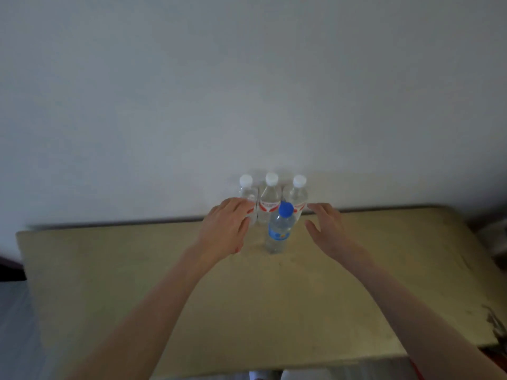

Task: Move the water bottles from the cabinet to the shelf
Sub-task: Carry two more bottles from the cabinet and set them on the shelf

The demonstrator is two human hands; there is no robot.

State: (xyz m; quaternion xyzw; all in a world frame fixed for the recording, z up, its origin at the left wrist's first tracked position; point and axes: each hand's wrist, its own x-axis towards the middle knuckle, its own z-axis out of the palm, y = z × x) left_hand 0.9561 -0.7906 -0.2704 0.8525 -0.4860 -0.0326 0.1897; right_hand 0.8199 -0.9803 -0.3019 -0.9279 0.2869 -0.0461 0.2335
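Four bottles stand upright on your beige top (137, 283); the blue-capped bottle (279, 231) fronts three white-capped bottles (271, 198). Your left hand (225, 229) and right hand (326, 229) flank them, fingers spread, holding nothing.

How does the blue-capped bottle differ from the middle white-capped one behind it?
The blue-capped bottle has a blue cap and blue label; the middle white-capped bottle has a white cap and red-and-white label. The blue-capped one stands alone in front, nearer the person; the white-capped one sits in a row by the wall. Both are clear, upright, capped.

single head-worn view, looking forward and down from above, close over a tan surface (247, 311) against a pale wall (247, 78)
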